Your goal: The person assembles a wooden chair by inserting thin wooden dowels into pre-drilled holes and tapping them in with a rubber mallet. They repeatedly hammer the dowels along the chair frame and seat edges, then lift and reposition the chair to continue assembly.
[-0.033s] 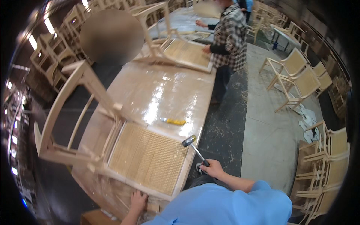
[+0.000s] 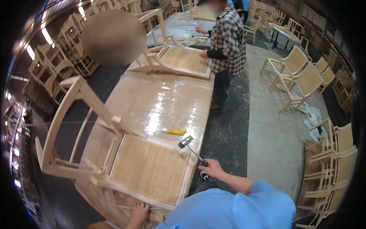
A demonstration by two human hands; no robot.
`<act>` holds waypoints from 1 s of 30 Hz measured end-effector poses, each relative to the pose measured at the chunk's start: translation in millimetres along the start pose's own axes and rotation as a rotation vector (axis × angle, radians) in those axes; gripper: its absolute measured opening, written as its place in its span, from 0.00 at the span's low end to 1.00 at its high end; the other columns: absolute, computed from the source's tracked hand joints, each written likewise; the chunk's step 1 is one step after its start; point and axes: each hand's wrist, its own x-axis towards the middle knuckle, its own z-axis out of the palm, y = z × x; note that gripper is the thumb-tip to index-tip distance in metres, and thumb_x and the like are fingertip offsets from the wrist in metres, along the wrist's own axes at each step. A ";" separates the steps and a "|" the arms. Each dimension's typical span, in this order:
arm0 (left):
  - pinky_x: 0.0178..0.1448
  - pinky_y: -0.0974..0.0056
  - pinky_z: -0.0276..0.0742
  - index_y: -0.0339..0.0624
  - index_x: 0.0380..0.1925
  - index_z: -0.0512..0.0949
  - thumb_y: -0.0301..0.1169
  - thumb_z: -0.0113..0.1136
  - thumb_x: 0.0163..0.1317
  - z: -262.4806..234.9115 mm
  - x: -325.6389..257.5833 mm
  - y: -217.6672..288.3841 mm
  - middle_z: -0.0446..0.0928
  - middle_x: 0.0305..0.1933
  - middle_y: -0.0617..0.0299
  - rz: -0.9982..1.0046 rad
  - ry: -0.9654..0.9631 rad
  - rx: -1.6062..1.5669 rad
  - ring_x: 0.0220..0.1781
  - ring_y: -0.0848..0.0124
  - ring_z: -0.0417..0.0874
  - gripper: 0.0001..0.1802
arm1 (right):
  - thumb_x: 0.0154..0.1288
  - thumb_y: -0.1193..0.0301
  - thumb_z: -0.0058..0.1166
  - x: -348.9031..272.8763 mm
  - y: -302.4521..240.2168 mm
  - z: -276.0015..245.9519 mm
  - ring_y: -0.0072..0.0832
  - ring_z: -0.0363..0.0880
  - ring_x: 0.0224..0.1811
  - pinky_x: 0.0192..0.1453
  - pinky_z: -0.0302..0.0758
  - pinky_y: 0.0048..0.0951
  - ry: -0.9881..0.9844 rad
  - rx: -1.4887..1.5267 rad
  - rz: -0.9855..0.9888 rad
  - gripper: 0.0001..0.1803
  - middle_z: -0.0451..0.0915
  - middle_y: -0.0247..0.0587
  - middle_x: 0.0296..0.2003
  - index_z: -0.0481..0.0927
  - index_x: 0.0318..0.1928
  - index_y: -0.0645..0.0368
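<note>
A hammer with a dark and yellow head is gripped by the end of its handle in my right hand. Its head hovers near the right far corner of a woven panel, set in a pale wooden chair lying on its back on the table. My left hand rests at the chair's near side, fingers stretched out toward the frame edge. Beyond the panel, a yellow-handled tool lies on the table.
The long table is covered with shiny plastic film. At its far part, a person in a checked shirt works at another chair. Finished-looking chairs stand on the right, and stacked chairs nearer. Shavings lie on the dark floor.
The hammer head has lifted slightly away from the panel's corner, toward the left. The view has tilted a little, so the scene sits lower. My left hand stays in place.
</note>
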 end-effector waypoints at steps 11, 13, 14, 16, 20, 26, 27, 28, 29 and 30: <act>0.78 0.44 0.59 0.54 0.76 0.62 0.52 0.72 0.57 -7.1 19.2 7.7 0.64 0.74 0.48 -0.339 -0.605 -0.193 0.75 0.45 0.61 0.49 | 0.63 0.57 0.64 260.1 -74.9 -48.3 0.47 0.87 0.48 0.54 0.82 0.47 -0.044 -0.325 -0.003 0.18 0.88 0.51 0.43 0.87 0.46 0.56; 0.80 0.47 0.59 0.41 0.71 0.67 0.49 0.69 0.60 -8.5 4.6 14.6 0.68 0.75 0.48 -0.337 -0.530 -0.210 0.75 0.45 0.66 0.43 | 0.63 0.57 0.65 276.5 -67.6 -53.9 0.47 0.87 0.49 0.56 0.82 0.46 -0.087 -0.410 -0.008 0.19 0.87 0.51 0.45 0.87 0.47 0.56; 0.79 0.47 0.60 0.41 0.70 0.67 0.48 0.68 0.60 -10.1 3.3 17.1 0.68 0.74 0.47 -0.330 -0.455 -0.217 0.74 0.44 0.67 0.42 | 0.63 0.57 0.65 283.2 -63.3 -59.5 0.47 0.86 0.50 0.57 0.82 0.46 -0.102 -0.463 -0.007 0.19 0.87 0.51 0.45 0.86 0.48 0.56; 0.77 0.46 0.62 0.41 0.69 0.68 0.47 0.67 0.61 -19.3 -1.6 18.9 0.69 0.72 0.46 -0.419 -0.417 -0.229 0.72 0.44 0.68 0.39 | 0.63 0.58 0.65 286.9 -68.4 -56.7 0.48 0.84 0.55 0.59 0.81 0.46 -0.174 -0.512 -0.014 0.21 0.84 0.52 0.52 0.85 0.52 0.57; 0.72 0.45 0.65 0.41 0.66 0.70 0.44 0.64 0.63 -40.9 -1.9 21.4 0.72 0.67 0.45 -0.605 -0.366 -0.262 0.68 0.43 0.71 0.34 | 0.64 0.62 0.64 280.4 -83.9 -43.4 0.48 0.78 0.63 0.63 0.79 0.46 -0.056 -0.559 -0.222 0.23 0.79 0.51 0.55 0.82 0.57 0.57; 0.65 0.43 0.70 0.41 0.61 0.73 0.41 0.60 0.65 -87.8 -7.2 39.4 0.76 0.60 0.42 -0.821 -0.291 -0.279 0.61 0.42 0.76 0.26 | 0.66 0.63 0.62 267.2 -112.9 -9.8 0.48 0.79 0.62 0.62 0.79 0.44 -0.277 -0.601 -0.381 0.20 0.80 0.53 0.56 0.82 0.54 0.61; 0.64 0.43 0.71 0.41 0.60 0.74 0.40 0.60 0.66 -95.9 -13.1 45.0 0.76 0.59 0.42 -0.862 -0.263 -0.290 0.60 0.41 0.76 0.25 | 0.66 0.63 0.61 268.3 -113.2 1.3 0.48 0.80 0.61 0.62 0.80 0.45 -0.303 -0.626 -0.376 0.19 0.80 0.54 0.55 0.82 0.53 0.61; 0.62 0.43 0.72 0.41 0.59 0.75 0.40 0.59 0.66 -103.8 -19.7 53.0 0.77 0.57 0.41 -0.908 -0.229 -0.301 0.59 0.41 0.77 0.24 | 0.66 0.63 0.61 269.3 -114.6 15.7 0.48 0.81 0.60 0.62 0.80 0.45 -0.340 -0.653 -0.380 0.19 0.81 0.54 0.54 0.82 0.52 0.61; 0.61 0.43 0.73 0.41 0.58 0.75 0.39 0.59 0.66 -107.4 -24.2 60.5 0.78 0.56 0.41 -0.931 -0.186 -0.332 0.57 0.41 0.78 0.23 | 0.66 0.63 0.61 282.1 -107.5 23.6 0.49 0.84 0.57 0.59 0.81 0.46 -0.298 -0.688 -0.371 0.17 0.84 0.55 0.51 0.83 0.50 0.60; 0.60 0.42 0.73 0.42 0.58 0.76 0.38 0.58 0.67 -112.0 -22.1 62.7 0.78 0.55 0.40 -0.938 -0.136 -0.363 0.56 0.41 0.79 0.22 | 0.66 0.64 0.61 291.8 -92.5 24.5 0.49 0.85 0.55 0.58 0.81 0.47 -0.236 -0.701 -0.352 0.16 0.85 0.55 0.49 0.84 0.49 0.60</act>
